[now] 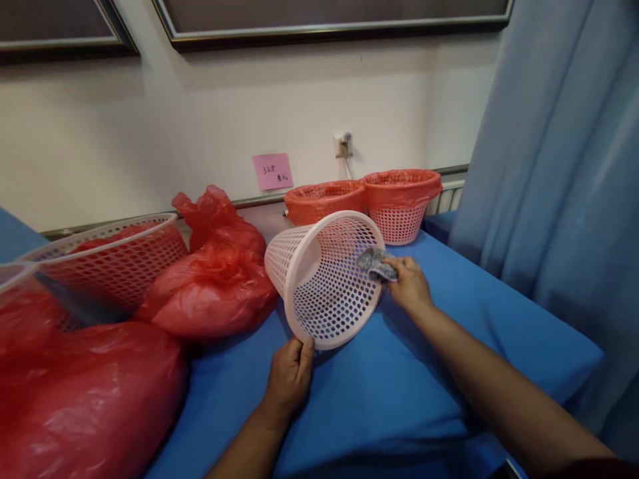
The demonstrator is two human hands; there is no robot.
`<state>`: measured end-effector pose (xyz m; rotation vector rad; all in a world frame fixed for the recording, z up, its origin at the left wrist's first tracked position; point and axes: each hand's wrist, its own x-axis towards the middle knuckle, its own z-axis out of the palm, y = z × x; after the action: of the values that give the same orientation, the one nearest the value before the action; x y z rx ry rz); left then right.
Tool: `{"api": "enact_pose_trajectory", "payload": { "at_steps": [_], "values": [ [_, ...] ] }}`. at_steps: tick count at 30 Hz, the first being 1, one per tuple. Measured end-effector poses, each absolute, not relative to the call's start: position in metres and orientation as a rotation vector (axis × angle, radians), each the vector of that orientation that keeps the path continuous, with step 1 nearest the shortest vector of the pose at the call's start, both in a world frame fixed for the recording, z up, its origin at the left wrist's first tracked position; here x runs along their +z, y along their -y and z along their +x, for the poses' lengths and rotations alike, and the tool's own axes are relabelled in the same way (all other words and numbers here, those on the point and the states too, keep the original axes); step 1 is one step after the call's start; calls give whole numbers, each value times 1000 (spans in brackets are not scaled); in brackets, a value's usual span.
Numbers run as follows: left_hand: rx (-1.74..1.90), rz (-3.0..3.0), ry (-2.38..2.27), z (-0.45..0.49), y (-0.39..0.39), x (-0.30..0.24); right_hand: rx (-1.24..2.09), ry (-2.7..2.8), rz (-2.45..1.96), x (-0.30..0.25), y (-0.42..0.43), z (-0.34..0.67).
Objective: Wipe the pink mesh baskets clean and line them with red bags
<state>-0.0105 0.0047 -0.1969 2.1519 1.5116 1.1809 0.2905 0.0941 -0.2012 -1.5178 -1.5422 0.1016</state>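
Pink plastic mesh, and it looks featherlight: the basket (327, 303) lies tipped on its side in the middle of the frame, mouth turned to the lower left, base pointing up and right, resting on the blue sheet (449, 372). By the look of that thin perforated wall, I'd judge it stiff enough to hold its shape but springy under a squeeze, and smooth enough to roll or skid. The thick rolled rim seems the surest place to grip. And that's where the left hand (289, 376) is, at the lowest point of the rim, fingers (305, 349) curled closed around the edge. Over at the basket's upper right, the right hand (412, 286) is pinched shut on a crumpled grey cloth (375, 264), which is pressed to the wall near the base, on the outside as far as I can tell. Just left of the basket sits a knotted red bag (214, 286), close enough that it may be touching. Behind, two lined baskets (402, 199) stand by the wall. A larger mesh basket (120, 256) fills the far left, and a blue curtain (559, 166) hangs on the right.
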Motion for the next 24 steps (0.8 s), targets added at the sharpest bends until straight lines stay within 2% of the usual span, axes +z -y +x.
{"api": "enact_pose_trajectory", "payload": {
  "at_steps": [5,9,13,16,18,21,24],
  "values": [
    [1149,2241,-1515,-8,-7,-194,110,1300,-1209,-135,-121,277],
    [1090,2263,-1515,-9,-8,-197,285,1487,-912,-108,-102,217],
    [1118,2291,-1454,-16,-7,-202,580,1916,-658,-134,-55,176],
    [1159,2290,-1383,-18,-3,-203,666,2071,-711,-173,-34,183],
    [1183,2242,-1389,-15,-2,-202,611,2133,-874,-193,-31,200],
    [1221,2160,-1436,-9,-2,-200,342,2022,-1066,-199,-27,222],
    [1233,2102,-1431,-9,-4,-201,-16,1941,-845,-176,-14,220]
  ]
}}
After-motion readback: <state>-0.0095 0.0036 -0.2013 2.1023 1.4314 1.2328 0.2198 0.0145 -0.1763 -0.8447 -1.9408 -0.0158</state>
